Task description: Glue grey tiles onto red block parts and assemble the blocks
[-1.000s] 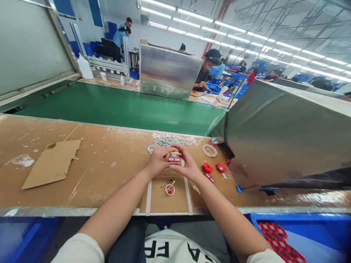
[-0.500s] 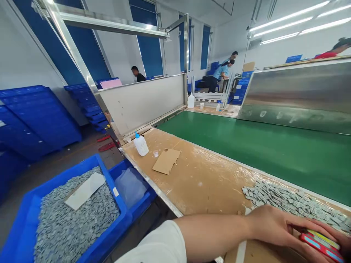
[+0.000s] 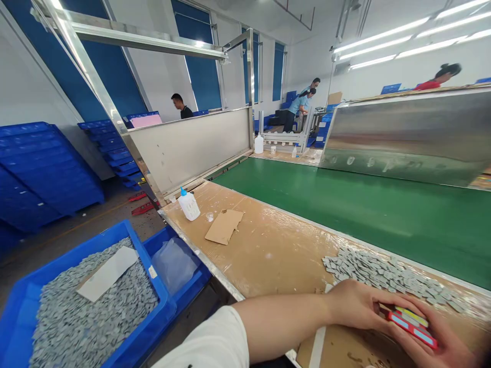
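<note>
Left hand [image 3: 356,306], gripping red part [image 3: 412,323], slid along bench [image 3: 268,250].

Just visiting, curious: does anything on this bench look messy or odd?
Small grey pieces lie scattered loose on the brown bench beyond the left hand and right hand, which hold a red plastic part; an irregular brown cardboard scrap lies farther left.

We are seeing our right hand [image 3: 441,345] running off the bottom edge. Its fingers and those of our left hand [image 3: 358,306] are covering much of the red piece [image 3: 412,325]. The blue bin [image 3: 169,306] is being cut by the lower left corner, and the far bottles [image 3: 259,144] are showing too small to identify.
</note>
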`<state>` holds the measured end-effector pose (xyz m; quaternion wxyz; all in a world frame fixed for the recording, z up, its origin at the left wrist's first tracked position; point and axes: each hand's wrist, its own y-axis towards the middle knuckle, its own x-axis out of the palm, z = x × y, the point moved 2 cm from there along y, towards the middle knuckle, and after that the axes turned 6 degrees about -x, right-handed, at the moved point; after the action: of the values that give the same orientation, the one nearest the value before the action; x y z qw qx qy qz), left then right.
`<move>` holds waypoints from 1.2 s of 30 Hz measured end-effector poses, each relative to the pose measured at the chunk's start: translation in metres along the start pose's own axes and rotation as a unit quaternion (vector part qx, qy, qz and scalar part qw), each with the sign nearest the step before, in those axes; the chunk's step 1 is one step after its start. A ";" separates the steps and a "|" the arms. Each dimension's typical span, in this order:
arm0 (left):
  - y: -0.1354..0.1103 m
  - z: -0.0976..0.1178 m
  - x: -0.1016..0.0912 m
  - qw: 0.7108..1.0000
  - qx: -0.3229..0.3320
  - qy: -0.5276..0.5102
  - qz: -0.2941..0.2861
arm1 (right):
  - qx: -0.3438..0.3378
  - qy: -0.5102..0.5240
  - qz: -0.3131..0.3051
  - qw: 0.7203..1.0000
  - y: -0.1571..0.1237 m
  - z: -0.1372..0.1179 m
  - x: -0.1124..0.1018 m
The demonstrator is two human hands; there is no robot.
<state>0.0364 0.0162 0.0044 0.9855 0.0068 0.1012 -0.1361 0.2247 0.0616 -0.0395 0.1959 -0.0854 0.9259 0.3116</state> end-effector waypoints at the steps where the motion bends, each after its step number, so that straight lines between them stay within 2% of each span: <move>1: -0.003 0.004 -0.002 1.000 -0.003 0.015 0.002 | 0.007 0.001 -0.016 1.000 0.001 -0.006 0.000; 4: -0.011 0.013 -0.005 0.996 0.014 0.077 0.037 | 0.006 0.046 -0.056 0.997 0.005 -0.027 0.003; 8: -0.025 0.037 -0.019 0.976 0.103 0.147 0.125 | -0.002 0.146 -0.045 0.988 0.008 -0.046 0.010; 11: -0.046 0.075 -0.057 0.954 0.154 0.095 0.238 | -0.002 0.209 -0.037 0.977 0.011 -0.048 0.012; 14: -0.077 0.118 -0.112 0.891 0.168 0.000 0.423 | 0.006 0.221 -0.030 0.975 0.014 -0.048 0.012; 15: -0.088 0.131 -0.126 0.871 0.176 0.004 0.459 | 0.010 0.220 -0.029 0.975 0.015 -0.048 0.011; 17: -0.106 0.153 -0.140 0.853 0.204 0.060 0.477 | 0.012 0.221 -0.030 0.975 0.016 -0.050 0.011; 19: -0.119 0.167 -0.137 0.844 0.231 0.147 0.461 | 0.011 0.225 -0.035 0.974 0.016 -0.053 0.012; 22: -0.131 0.180 -0.115 0.819 0.251 0.258 0.446 | 0.009 0.219 -0.045 0.975 0.015 -0.058 0.011; 24: -0.134 0.185 -0.101 0.805 0.252 0.303 0.444 | 0.008 0.210 -0.054 0.976 0.014 -0.062 0.009; 27: -0.130 0.187 -0.085 0.801 0.248 0.345 0.421 | 0.015 0.207 -0.074 0.975 0.014 -0.071 0.004; 32: -0.102 0.164 -0.058 0.826 0.225 0.384 0.345 | 0.020 0.244 -0.093 0.965 0.014 -0.085 -0.001; 36: -0.072 0.137 -0.038 0.853 0.196 0.402 0.270 | 0.033 0.333 -0.059 0.940 0.018 -0.089 -0.003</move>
<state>0.0082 -0.0487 0.1471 0.8350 0.2807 0.4540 0.1334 0.1946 0.0215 0.0361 -0.1028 -0.2323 0.9413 0.2222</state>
